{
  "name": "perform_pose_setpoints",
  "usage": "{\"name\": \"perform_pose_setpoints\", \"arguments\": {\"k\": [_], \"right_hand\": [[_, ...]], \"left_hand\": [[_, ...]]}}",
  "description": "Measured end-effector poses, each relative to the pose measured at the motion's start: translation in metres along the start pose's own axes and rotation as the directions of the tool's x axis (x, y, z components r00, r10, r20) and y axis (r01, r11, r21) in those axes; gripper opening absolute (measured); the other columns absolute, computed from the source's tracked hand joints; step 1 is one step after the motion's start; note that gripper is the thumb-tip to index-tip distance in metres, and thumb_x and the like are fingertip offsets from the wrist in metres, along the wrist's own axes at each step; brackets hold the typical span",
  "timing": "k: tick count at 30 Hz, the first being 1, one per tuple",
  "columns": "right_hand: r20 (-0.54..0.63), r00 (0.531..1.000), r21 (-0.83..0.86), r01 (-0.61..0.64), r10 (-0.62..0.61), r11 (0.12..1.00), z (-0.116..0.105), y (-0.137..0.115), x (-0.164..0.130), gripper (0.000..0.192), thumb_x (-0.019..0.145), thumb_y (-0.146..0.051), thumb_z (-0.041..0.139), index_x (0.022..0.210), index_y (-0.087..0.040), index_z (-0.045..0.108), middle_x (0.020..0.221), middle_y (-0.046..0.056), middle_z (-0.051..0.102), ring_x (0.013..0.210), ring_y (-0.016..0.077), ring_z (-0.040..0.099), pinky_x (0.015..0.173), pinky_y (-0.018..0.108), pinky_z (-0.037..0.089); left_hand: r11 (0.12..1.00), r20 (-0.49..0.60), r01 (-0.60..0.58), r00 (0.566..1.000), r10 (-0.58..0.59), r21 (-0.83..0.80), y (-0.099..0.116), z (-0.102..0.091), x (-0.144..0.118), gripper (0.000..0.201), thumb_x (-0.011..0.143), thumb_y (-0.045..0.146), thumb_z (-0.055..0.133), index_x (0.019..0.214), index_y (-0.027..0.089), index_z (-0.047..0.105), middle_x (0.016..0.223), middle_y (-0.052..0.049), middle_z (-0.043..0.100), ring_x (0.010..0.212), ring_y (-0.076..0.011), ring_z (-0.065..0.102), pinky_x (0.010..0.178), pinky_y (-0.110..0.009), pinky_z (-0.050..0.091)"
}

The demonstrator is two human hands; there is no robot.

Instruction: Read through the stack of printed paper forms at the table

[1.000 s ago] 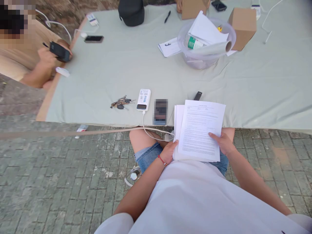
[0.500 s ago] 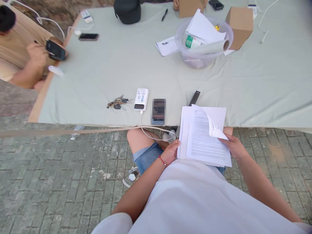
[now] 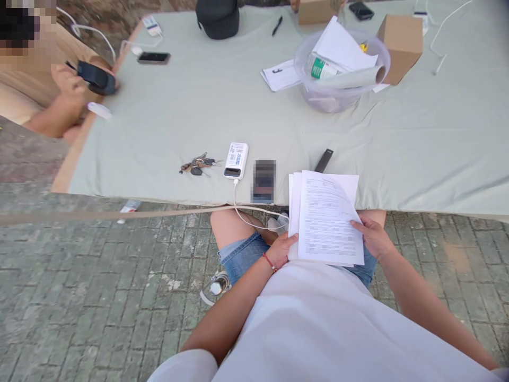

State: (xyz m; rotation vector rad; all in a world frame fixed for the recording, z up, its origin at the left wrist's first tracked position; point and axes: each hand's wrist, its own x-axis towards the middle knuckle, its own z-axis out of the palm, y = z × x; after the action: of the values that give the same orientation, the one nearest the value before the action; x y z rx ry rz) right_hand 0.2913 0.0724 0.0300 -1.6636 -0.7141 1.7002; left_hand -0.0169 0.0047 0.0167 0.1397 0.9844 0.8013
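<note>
A worktop (image 3: 191,106) under a pale cloth fills the upper half of the view, with brick paving (image 3: 79,297) below its near edge. On the cloth, far side, a clear tub (image 3: 318,98) holds loose sheets, a rolled sheet and a bottle with a green label; a brown box (image 3: 401,33) stands just beside it on the right, a second box (image 3: 316,10) sits at the top edge, and a dark cap (image 3: 217,18) lies further left. A folded note (image 3: 280,77) touches the tub's left side, with a pen (image 3: 277,25) beyond it.

The papers (image 3: 330,223) (a stack of printed sheets, text too small to read) rest on the person's lap, their top edge overlapping the worktop's near rim. The left hand (image 3: 282,249) grips the stack's lower left corner, fingers curled under and thumb on top. The right hand (image 3: 374,236) closes on the right edge, thumb pressing the top sheet flat.

Near the rim, left of the papers, lie a blurred phone (image 3: 263,181), a white power bank (image 3: 236,160) with its cable (image 3: 254,217) trailing down to the lap, and keys (image 3: 196,166). A slim black stick (image 3: 323,160) lies just above the papers.

At far left another person's hand (image 3: 69,85) holds a dark device (image 3: 95,77); a phone (image 3: 154,58) lies near it on the cloth.
</note>
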Motion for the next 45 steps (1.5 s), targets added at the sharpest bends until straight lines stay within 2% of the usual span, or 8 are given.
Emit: {"name": "perform_pose_setpoints", "arguments": {"k": [7, 12, 18, 27, 32, 38, 41, 45], "right_hand": [[0.011, 1.0, -0.005, 0.014, -0.014, 1.0, 0.0, 0.009, -0.006, 0.054, 0.069, -0.048, 0.094, 0.115, -0.025, 0.079, 0.11, 0.004, 0.083, 0.104, 0.0297, 0.078, 0.101, 0.046, 0.063], [-0.01, 0.999, 0.036, -0.04, 0.04, 0.999, 0.005, 0.009, -0.007, 0.044, 0.069, -0.043, 0.094, 0.106, -0.024, 0.082, 0.099, 0.007, 0.084, 0.1, 0.0347, 0.079, 0.1, 0.048, 0.063], [-0.034, 0.999, 0.095, -0.038, 0.042, 0.995, 0.004, 0.003, -0.011, 0.045, 0.067, -0.038, 0.094, 0.107, -0.024, 0.081, 0.109, 0.008, 0.083, 0.107, 0.0351, 0.078, 0.101, 0.045, 0.063], [-0.078, 0.997, 0.124, -0.017, 0.026, 0.992, -0.006, 0.008, -0.012, 0.043, 0.073, -0.037, 0.091, 0.112, -0.027, 0.08, 0.121, 0.009, 0.08, 0.119, 0.0339, 0.074, 0.106, 0.041, 0.061], [-0.05, 0.997, 0.04, -0.053, 0.055, 0.998, -0.008, 0.014, -0.012, 0.049, 0.075, -0.047, 0.092, 0.12, -0.029, 0.08, 0.13, 0.005, 0.077, 0.128, 0.033, 0.069, 0.112, 0.042, 0.058], [-0.126, 0.992, 0.019, 0.0, 0.003, 1.0, -0.005, 0.022, -0.01, 0.046, 0.073, -0.049, 0.093, 0.114, -0.031, 0.081, 0.128, 0.004, 0.078, 0.128, 0.0332, 0.069, 0.117, 0.046, 0.054], [-0.166, 0.986, 0.016, 0.003, 0.0, 1.0, -0.005, 0.024, -0.008, 0.048, 0.07, -0.05, 0.094, 0.111, -0.03, 0.081, 0.124, 0.005, 0.079, 0.125, 0.0337, 0.071, 0.116, 0.047, 0.055], [-0.202, 0.979, 0.009, 0.022, -0.02, 1.0, -0.006, 0.023, -0.004, 0.053, 0.068, -0.051, 0.096, 0.113, -0.026, 0.081, 0.121, 0.007, 0.081, 0.123, 0.0297, 0.072, 0.118, 0.039, 0.051]], "left_hand": [[0.999, -0.038, -0.031, 0.999, 0.032, 0.005, 0.003, -0.001, -0.001, 0.066, 0.058, 0.041, 0.103, 0.112, 0.012, 0.078, 0.108, -0.016, 0.08, 0.106, -0.0352, 0.075, 0.104, -0.051, 0.055], [0.995, -0.088, -0.009, 0.996, 0.0, -0.098, 0.002, -0.001, 0.001, 0.061, 0.072, 0.057, 0.093, 0.109, 0.011, 0.078, 0.112, -0.018, 0.08, 0.111, -0.0343, 0.074, 0.105, -0.048, 0.056], [0.995, -0.148, -0.061, 0.988, 0.048, -0.084, 0.002, -0.003, 0.003, 0.064, 0.064, 0.057, 0.097, 0.105, 0.013, 0.078, 0.107, -0.014, 0.081, 0.103, -0.0311, 0.075, 0.103, -0.046, 0.057], [0.997, -0.109, -0.078, 0.991, 0.079, 0.007, -0.003, 0.001, 0.007, 0.065, 0.061, 0.061, 0.097, 0.103, 0.015, 0.078, 0.101, -0.013, 0.081, 0.1, -0.0311, 0.076, 0.1, -0.045, 0.056], [0.999, -0.085, -0.036, 0.996, 0.034, -0.017, -0.005, 0.006, 0.012, 0.07, 0.062, 0.065, 0.095, 0.106, 0.013, 0.078, 0.105, -0.015, 0.08, 0.104, -0.0326, 0.075, 0.105, -0.048, 0.053], [0.999, -0.049, 0.039, 0.998, -0.038, 0.004, -0.006, 0.008, 0.016, 0.078, 0.064, 0.074, 0.089, 0.111, 0.012, 0.079, 0.11, -0.017, 0.08, 0.112, -0.0351, 0.073, 0.11, -0.049, 0.051], [0.999, 0.031, 0.034, 0.999, -0.035, 0.037, -0.005, 0.007, 0.015, 0.08, 0.07, 0.076, 0.084, 0.119, 0.014, 0.076, 0.12, -0.016, 0.078, 0.119, -0.0357, 0.071, 0.112, -0.049, 0.05], [0.99, 0.17, -0.001, 0.985, -0.023, 0.138, -0.001, 0.004, 0.016, 0.083, 0.073, 0.071, 0.085, 0.131, 0.015, 0.071, 0.132, -0.017, 0.074, 0.128, -0.0376, 0.066, 0.114, -0.051, 0.047]]}}
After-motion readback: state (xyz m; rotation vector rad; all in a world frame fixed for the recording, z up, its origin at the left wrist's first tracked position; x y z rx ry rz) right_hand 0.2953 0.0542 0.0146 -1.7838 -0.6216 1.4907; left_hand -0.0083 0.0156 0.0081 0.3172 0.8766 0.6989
